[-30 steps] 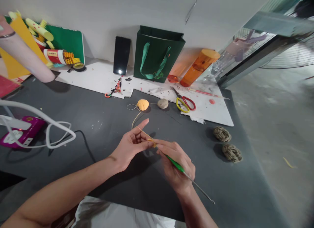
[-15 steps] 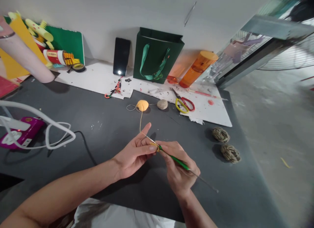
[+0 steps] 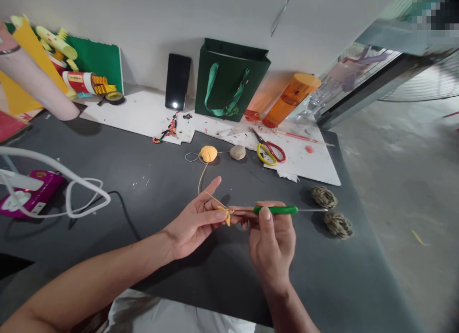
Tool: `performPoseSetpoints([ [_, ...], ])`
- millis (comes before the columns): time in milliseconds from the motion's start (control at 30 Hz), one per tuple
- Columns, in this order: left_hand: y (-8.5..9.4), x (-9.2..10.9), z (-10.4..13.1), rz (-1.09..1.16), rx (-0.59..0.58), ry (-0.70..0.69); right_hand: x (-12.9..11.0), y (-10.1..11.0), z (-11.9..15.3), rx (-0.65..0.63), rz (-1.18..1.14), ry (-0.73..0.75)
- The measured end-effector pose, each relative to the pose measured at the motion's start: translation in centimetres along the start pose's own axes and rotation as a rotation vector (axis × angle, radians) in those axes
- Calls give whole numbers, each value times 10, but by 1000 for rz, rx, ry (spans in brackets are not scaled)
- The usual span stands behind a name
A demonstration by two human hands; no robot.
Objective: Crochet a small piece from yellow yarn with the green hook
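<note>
Between the thumb and fingers of my left hand (image 3: pixel 195 225) is a small yellow crochet piece (image 3: pixel 227 215), its index finger raised with yarn running over it. My right hand (image 3: pixel 273 242) grips the green handle of a crochet hook (image 3: pixel 283 210), thumb on top. The hook lies nearly level; its left end reaches the crochet piece and its thin metal other end points right. Yellow yarn (image 3: pixel 199 177) leads from my left index finger up to a yellow ball of yarn (image 3: pixel 208 154) on the dark table.
Beside the yellow ball lies a beige ball (image 3: pixel 237 152). Scissors (image 3: pixel 266 152) rest partly on a white board (image 3: pixel 311 165). Two grey-brown yarn bundles (image 3: pixel 338 225) sit at right. A green paper bag (image 3: pixel 229 79) and phone (image 3: pixel 178 82) stand behind. A purple power strip (image 3: pixel 43 187) with cables lies left.
My right hand has turned, swinging the hook from a slant to nearly level, with more of its handle showing. The crochet piece shows more clearly. My left hand has barely moved.
</note>
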State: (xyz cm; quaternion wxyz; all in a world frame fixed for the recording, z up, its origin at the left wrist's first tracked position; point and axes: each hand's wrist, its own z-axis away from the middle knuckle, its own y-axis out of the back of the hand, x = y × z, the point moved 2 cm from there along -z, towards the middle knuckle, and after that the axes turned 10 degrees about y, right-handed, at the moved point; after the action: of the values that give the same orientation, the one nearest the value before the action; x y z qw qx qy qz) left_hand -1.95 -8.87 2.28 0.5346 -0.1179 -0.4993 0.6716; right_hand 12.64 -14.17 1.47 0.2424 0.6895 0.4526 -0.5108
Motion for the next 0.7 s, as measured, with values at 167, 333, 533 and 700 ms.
performPoseSetpoints([
  [167,2,-2,-1,-38,-16,-10,-2,-8,-6,-8,-205,-107],
  [333,3,-4,-2,-55,-17,2,0,-8,-4,3,-226,-95],
  [533,0,2,0,-109,-5,-48,-1,-8,-5,-21,-254,-96],
  [700,0,3,1,-134,-3,-59,-1,-6,-6,-21,-231,-89],
])
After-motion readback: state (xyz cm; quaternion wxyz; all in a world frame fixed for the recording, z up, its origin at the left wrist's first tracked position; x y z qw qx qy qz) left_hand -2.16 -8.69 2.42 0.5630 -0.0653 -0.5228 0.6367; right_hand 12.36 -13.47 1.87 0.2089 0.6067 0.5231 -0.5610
